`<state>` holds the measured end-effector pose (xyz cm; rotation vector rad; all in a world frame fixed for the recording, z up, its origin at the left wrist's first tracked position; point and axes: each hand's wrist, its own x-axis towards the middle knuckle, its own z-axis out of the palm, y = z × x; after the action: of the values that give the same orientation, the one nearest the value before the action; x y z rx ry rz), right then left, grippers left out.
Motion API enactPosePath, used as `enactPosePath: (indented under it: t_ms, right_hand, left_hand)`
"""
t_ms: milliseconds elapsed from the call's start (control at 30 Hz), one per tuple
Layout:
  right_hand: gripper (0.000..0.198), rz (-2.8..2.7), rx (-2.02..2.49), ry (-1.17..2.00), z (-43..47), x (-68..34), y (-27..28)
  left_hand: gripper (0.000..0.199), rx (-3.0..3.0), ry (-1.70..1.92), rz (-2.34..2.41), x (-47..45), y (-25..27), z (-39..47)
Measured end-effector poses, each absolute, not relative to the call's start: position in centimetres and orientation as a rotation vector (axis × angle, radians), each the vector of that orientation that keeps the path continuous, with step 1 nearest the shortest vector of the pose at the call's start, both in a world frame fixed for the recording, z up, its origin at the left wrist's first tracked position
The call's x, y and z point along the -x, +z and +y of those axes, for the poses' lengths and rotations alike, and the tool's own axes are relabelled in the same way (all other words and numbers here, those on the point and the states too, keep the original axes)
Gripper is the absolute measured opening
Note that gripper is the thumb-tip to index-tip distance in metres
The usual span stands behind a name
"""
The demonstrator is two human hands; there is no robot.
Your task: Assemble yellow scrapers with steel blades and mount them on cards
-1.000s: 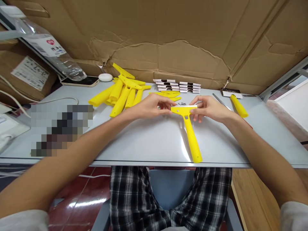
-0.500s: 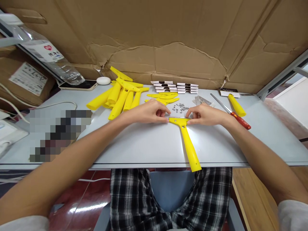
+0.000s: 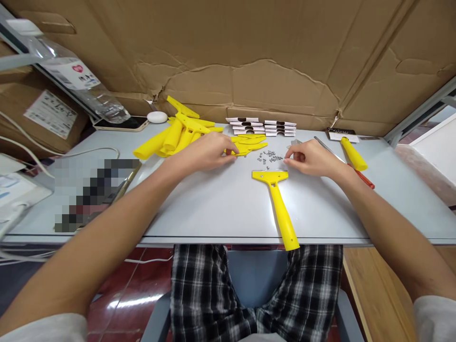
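A yellow scraper (image 3: 284,211) lies on the table in front of me, its head away from me and its handle end past the table's front edge. Neither hand touches it. My left hand (image 3: 213,151) hovers by the flat yellow pieces (image 3: 253,145), thumb and index finger slightly apart with nothing visible between them. At the right edge of a scatter of small screws (image 3: 272,156), my right hand (image 3: 309,157) has its thumb and index finger pinched together. Whatever sits between those fingertips is too small to make out.
Several yellow handles (image 3: 178,135) are piled at back left, beside white-and-black packets (image 3: 245,127). A red screwdriver (image 3: 363,177) and another yellow handle (image 3: 354,154) lie right. A bottle (image 3: 76,76), phone (image 3: 121,123) and white oval case (image 3: 157,117) are at far left.
Both hands have let go of the scraper's head, leaving it lying on the table. My left hand has moved left and back, and my right hand has shifted back to the screws.
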<state>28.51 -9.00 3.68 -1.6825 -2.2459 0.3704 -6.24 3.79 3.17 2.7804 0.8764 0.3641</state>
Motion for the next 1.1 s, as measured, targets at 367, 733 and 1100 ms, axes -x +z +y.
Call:
enactPosePath:
  t_ms: [367,733,1100]
  right_hand:
    - [0.047,-2.429,1.486,0.592,-10.0,-25.5,3.2]
    - [0.044,-2.419,1.549,0.540,-10.4,-25.7,3.6]
    - [0.032,-2.413,1.576,0.417,-10.3,-27.0,4.7]
  left_hand:
    - [0.031,-2.879,0.313,1.011,5.4,2.3,3.2]
    - [0.031,-2.851,0.258,1.053,5.4,2.4,2.9]
    - [0.032,-2.772,0.553,0.861,4.4,2.4,1.6]
